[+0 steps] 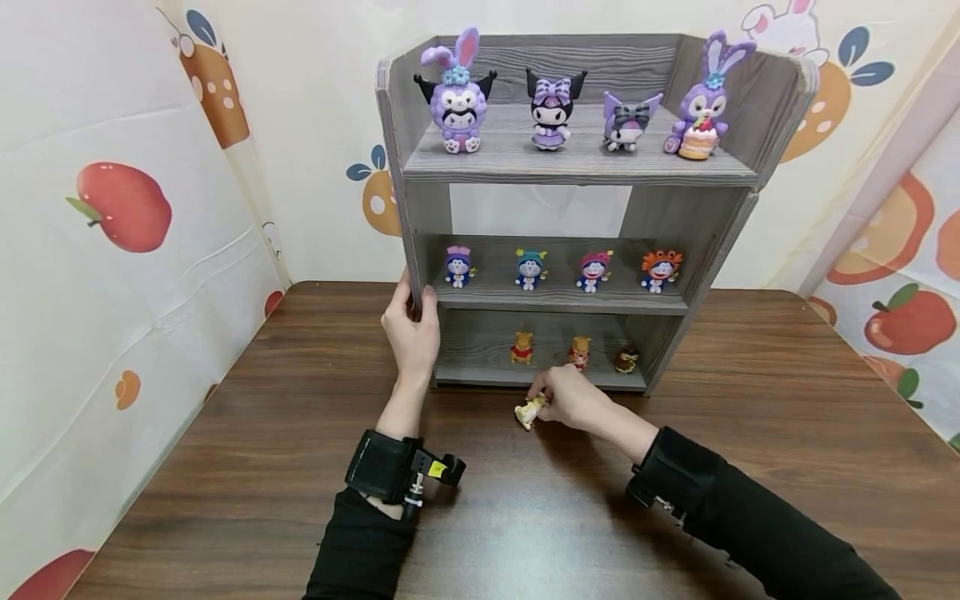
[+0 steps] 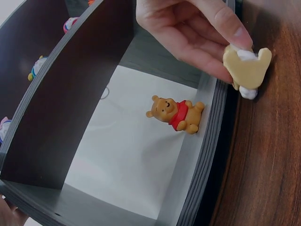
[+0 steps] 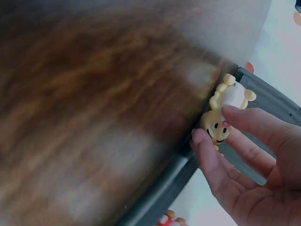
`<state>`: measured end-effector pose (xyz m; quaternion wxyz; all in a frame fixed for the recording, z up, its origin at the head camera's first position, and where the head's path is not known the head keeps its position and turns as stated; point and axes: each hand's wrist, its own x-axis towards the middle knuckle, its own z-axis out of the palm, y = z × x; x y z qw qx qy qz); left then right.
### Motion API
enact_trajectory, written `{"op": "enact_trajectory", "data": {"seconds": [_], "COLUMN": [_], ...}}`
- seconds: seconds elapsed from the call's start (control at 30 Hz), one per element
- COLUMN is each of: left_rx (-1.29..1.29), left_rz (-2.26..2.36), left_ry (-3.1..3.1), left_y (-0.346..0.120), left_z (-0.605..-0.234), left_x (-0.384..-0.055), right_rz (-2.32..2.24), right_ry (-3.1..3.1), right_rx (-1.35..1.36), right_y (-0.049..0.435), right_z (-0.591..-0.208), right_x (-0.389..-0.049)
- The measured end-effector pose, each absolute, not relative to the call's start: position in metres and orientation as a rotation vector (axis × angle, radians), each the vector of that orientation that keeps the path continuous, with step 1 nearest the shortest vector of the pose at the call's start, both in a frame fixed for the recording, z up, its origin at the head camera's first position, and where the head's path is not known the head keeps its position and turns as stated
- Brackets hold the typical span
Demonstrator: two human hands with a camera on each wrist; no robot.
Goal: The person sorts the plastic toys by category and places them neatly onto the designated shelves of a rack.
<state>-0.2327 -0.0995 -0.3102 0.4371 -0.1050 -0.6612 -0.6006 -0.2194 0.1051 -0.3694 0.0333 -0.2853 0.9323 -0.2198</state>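
My right hand (image 1: 573, 398) pinches a pale yellow and white bear figurine (image 1: 529, 412) between thumb and fingers, tilted, just in front of the shelf's bottom board. In the right wrist view, the smiling face of the bear figurine (image 3: 217, 128) shows between the fingertips. My left hand (image 1: 412, 329) grips the left side panel of the grey wooden shelf (image 1: 543, 306), low down. The bottom board holds a red-shirted bear figurine (image 1: 522, 347), a second bear (image 1: 579, 351) partly behind my right hand, and a brown owl figurine (image 1: 626, 359).
Several small blue-and-white cat figurines in hats, one in an orange hat (image 1: 662, 271), line the middle board. Purple and black figurines, including a rabbit with a cake (image 1: 701, 104), stand on top. The shelf rests on a brown wooden table (image 1: 247, 467), with fruit-print cloth (image 1: 322, 125) behind.
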Motion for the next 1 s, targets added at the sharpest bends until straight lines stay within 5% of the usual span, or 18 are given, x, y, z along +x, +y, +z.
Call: {"op": "enact_trajectory", "data": {"seconds": [0.53,1.0], "left_rx": [-0.271,-0.265], "left_rz": [-1.507,-1.494], "left_ry": [-1.644,-1.643], "left_y": [-0.100,-0.100], "left_z": [-0.310,-0.311], "left_x": [-0.232,-0.234], "right_rz": [0.496,0.801], "right_ry": [3.449,3.510], "right_rx": [-1.402,-1.549], "right_y": [0.091,0.082], "right_z": [-0.384,-0.389], "right_x": [-0.179,-0.175]}}
